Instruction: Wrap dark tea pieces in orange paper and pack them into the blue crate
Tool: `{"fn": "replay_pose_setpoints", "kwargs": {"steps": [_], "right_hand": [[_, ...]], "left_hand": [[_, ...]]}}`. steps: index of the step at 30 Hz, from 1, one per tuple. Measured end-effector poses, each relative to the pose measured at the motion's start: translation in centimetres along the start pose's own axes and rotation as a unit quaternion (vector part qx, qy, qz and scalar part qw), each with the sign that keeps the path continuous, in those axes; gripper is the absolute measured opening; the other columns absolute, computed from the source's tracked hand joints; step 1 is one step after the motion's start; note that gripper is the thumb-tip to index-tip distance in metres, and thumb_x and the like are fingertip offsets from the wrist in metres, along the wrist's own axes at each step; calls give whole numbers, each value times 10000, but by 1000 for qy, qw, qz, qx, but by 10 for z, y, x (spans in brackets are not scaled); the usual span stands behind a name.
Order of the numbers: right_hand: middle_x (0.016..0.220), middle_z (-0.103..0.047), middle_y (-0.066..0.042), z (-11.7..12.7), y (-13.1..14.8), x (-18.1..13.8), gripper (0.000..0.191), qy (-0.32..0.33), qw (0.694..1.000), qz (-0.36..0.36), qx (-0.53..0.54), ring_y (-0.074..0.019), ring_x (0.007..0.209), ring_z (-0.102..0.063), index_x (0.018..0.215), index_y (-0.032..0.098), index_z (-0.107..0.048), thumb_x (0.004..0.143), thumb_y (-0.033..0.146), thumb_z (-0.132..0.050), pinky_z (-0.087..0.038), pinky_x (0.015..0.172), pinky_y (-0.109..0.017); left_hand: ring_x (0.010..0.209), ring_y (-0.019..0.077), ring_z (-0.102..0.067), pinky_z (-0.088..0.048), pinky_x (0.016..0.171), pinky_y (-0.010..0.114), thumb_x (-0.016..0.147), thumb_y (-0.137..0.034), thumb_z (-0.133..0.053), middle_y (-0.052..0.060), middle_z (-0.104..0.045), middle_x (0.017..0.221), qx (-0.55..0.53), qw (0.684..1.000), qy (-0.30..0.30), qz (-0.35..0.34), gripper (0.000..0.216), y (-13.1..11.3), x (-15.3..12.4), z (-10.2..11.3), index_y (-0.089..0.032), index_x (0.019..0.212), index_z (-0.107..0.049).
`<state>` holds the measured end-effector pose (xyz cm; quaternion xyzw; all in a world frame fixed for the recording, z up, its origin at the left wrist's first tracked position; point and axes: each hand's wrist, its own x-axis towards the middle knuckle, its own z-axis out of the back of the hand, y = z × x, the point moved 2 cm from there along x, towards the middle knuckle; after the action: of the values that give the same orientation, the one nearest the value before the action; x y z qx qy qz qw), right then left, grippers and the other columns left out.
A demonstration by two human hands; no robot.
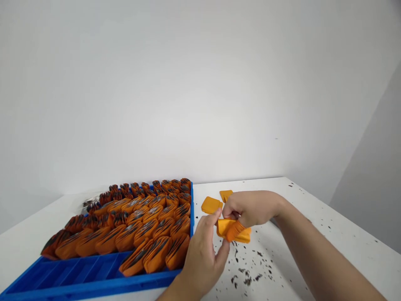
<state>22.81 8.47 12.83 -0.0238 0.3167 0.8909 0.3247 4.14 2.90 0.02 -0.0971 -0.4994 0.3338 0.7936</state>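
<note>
My left hand (200,255) and my right hand (250,207) meet over the white table, both pinching one small orange pouch (233,230) that is spread open between the fingers. The left thumb and fingers grip its left edge, the right fingers its top. Just behind the hands lie two flat orange pouches (210,205) on the table. To the left stands a blue tray (78,281) packed with several rows of orange pouches (147,223) filled with dark material.
Dark crumbs (250,274) are scattered on the table (344,238) below and right of the hands. The tray's front-left slots show bare blue. A plain white wall rises behind the table; the table's right edge runs diagonally.
</note>
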Motion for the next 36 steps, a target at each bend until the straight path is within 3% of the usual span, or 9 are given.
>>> {"fn": "replay_pose_setpoints", "kwargs": {"steps": [5,11,15,19,22,25,28,32,36], "right_hand": [[627,-357,88,-2,-3,4,482,-22,1000,-5,3,-87,579,-303,675,204,-479,869,452,-845,-244,543,-269],[660,-454,90,3,-5,-1,400,-52,998,-34,20,-93,599,-365,796,212,-608,814,492,-893,-300,548,-259],[848,-644,54,7,-7,-8,503,-39,996,-17,73,-110,712,-537,1001,218,-682,699,485,-983,-389,606,-238],[986,-725,32,13,-12,-18,698,-40,992,16,118,-147,882,-646,1186,251,-704,605,440,-1040,-463,729,-241],[957,-734,30,17,-16,-21,666,-61,992,2,107,-151,873,-659,1137,235,-724,589,431,-1048,-481,743,-253],[911,-747,17,18,-17,-20,486,-64,993,-10,100,-149,832,-666,1006,204,-727,689,451,-999,-482,732,-264],[871,-733,14,17,-16,-16,330,-63,995,3,80,-135,774,-633,917,192,-725,797,427,-924,-457,692,-262],[869,-688,24,15,-16,-12,165,-80,995,38,51,-126,769,-603,946,206,-729,849,279,-839,-438,688,-252],[804,-586,56,12,-17,-10,157,-95,995,-1,-9,-100,688,-495,866,203,-669,791,146,-794,-365,635,-246]], "left_hand": [[924,205,-677,-602,608,246,989,-79,-516,82,-688,1152,-69,997,35,-9,487,-6,7,7,-297,1419,-585],[670,126,-637,-555,468,208,960,-188,-651,124,-671,1299,-105,991,59,53,552,-4,9,9,-275,1498,-570],[667,128,-662,-519,476,181,978,-178,-607,73,-742,1099,-94,993,11,73,335,6,7,6,-256,1282,-723],[451,50,-558,-509,416,194,1002,-276,-622,54,-732,1097,-157,968,-20,194,238,19,2,1,-213,1210,-719],[436,48,-572,-519,401,204,1001,-318,-631,42,-709,1114,-224,941,-59,248,207,22,1,-2,-200,1166,-668],[418,46,-557,-515,377,214,1015,-422,-646,37,-703,1118,-253,926,-88,266,253,20,3,-3,-199,1132,-618],[416,66,-569,-524,369,231,1027,-525,-632,6,-686,1016,-255,924,-78,273,328,17,5,-2,-203,1078,-592],[521,98,-610,-559,451,231,1040,-494,-621,-11,-662,932,-218,941,-34,258,288,12,8,-1,-214,992,-578],[572,118,-595,-474,478,187,992,-362,-677,-27,-630,749,-150,975,4,165,267,5,13,4,-216,813,-544]]}}
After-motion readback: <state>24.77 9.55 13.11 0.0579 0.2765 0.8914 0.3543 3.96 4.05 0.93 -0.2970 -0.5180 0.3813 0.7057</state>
